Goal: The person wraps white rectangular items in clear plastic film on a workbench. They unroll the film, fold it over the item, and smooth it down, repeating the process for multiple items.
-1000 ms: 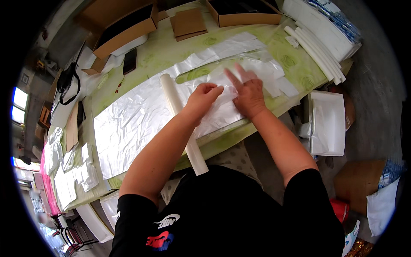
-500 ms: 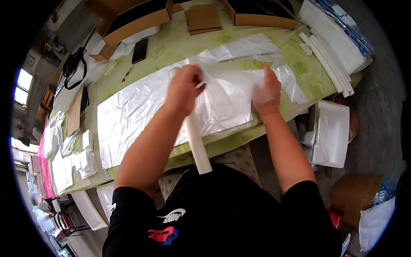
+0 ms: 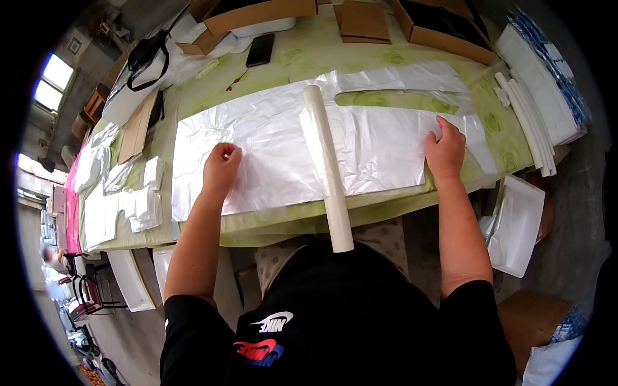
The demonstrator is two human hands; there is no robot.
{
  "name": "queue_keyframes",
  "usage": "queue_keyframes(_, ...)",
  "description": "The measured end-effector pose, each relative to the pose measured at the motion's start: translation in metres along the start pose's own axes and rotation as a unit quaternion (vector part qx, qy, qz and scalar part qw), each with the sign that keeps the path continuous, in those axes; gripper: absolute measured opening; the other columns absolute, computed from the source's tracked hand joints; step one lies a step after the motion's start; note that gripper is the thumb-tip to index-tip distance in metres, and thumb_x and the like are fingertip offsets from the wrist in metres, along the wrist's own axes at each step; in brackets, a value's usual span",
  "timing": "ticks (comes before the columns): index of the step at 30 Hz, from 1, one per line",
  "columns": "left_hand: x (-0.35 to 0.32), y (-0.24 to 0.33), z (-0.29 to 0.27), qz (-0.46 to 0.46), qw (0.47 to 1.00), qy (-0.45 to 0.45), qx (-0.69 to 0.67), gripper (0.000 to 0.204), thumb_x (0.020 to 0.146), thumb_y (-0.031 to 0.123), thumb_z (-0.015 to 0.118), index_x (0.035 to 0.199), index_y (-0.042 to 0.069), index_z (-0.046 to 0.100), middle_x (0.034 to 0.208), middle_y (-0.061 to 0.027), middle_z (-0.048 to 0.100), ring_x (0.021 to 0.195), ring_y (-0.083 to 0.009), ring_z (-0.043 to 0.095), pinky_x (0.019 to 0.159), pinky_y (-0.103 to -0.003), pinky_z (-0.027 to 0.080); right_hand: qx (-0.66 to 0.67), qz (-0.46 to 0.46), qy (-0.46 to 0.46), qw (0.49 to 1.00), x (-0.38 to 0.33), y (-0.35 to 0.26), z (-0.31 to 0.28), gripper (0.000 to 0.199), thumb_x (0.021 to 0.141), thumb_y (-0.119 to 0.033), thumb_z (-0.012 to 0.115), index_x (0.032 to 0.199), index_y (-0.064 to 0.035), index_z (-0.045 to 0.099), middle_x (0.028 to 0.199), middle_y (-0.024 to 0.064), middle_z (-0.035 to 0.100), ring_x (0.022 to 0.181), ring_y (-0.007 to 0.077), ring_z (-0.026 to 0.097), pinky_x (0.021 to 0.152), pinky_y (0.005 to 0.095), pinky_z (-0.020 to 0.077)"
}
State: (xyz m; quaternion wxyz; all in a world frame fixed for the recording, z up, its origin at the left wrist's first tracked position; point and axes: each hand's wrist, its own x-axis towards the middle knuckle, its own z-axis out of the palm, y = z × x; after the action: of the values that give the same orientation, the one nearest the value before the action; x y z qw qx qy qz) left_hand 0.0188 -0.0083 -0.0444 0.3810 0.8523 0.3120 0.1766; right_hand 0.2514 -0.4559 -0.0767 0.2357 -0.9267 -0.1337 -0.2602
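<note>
A long whitish roll [image 3: 329, 174] of thin plastic film lies across the table's front edge, its near end sticking out toward me. Under it are flat white plastic sheets [image 3: 386, 154], with a cut-out slot at the far right part. To the left of the roll, my left hand [image 3: 221, 170] is closed in a pinch on a thin, clear film that seems to run from the roll. My right hand [image 3: 445, 149] rests at the right edge of the sheets, thumb and forefinger apart, with nothing visible in it.
A phone [image 3: 260, 50], cardboard boxes [image 3: 257, 15] and a flat cardboard piece [image 3: 364, 22] stand or lie along the back. Thin white rolls [image 3: 529, 128] lie at the right. Folded white plastic pieces [image 3: 138, 202] are on the left. A white bin [image 3: 515, 225] stands below the table's right end.
My left hand has moved from the roll's far end to the left and nearer. My right hand has come down to the sheets' right edge. The view has shifted.
</note>
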Motion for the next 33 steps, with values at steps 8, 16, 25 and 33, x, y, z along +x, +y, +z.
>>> queue_keyframes(8,-0.016,0.056,-0.013,0.233,0.946,-0.223,0.001,0.039,0.088,0.003,0.07,0.125,0.013,0.068,0.142,-0.0063,0.059,0.096,-0.0201,0.063,0.08,-0.032,0.054,-0.026,-0.017,0.001,1.0,0.001,0.007,0.002,0.034,0.086,-0.018,0.065,0.119,-0.01,0.071,0.12,0.0115,0.071,0.112,0.0347,0.062,0.102,0.0443,0.0475)
queue_keyframes(16,0.004,0.043,-0.063,0.3,0.883,-0.311,0.183,0.039,0.09,-0.002,0.065,0.121,0.019,0.073,0.143,-0.006,0.058,0.128,-0.0252,0.059,0.1,-0.036,0.055,-0.038,-0.015,-0.03,0.999,0.003,0.007,0.001,0.031,0.088,-0.019,0.062,0.116,-0.0111,0.074,0.121,0.0106,0.071,0.114,0.0349,0.061,0.103,0.0435,0.0476)
queue_keyframes(25,-0.006,0.028,-0.109,0.057,0.944,-0.175,0.275,0.069,0.078,0.038,0.084,0.138,0.014,0.061,0.142,-0.0134,0.056,0.113,-0.0293,0.065,0.098,-0.041,0.055,-0.045,-0.01,-0.054,0.997,0.004,0.013,0.003,0.031,0.089,-0.02,0.061,0.116,-0.0119,0.073,0.124,0.0092,0.07,0.116,0.0323,0.061,0.105,0.0419,0.0453)
queue_keyframes(33,0.015,-0.024,-0.101,0.016,0.963,-0.19,0.189,0.032,0.088,0.019,0.071,0.118,0.008,0.072,0.093,-0.0054,0.073,0.086,-0.0193,0.067,0.08,-0.033,0.054,-0.044,-0.029,-0.054,0.997,0.005,0.013,0.002,0.028,0.091,-0.02,0.062,0.113,-0.0104,0.074,0.122,0.0095,0.071,0.114,0.0316,0.062,0.104,0.0416,0.0453)
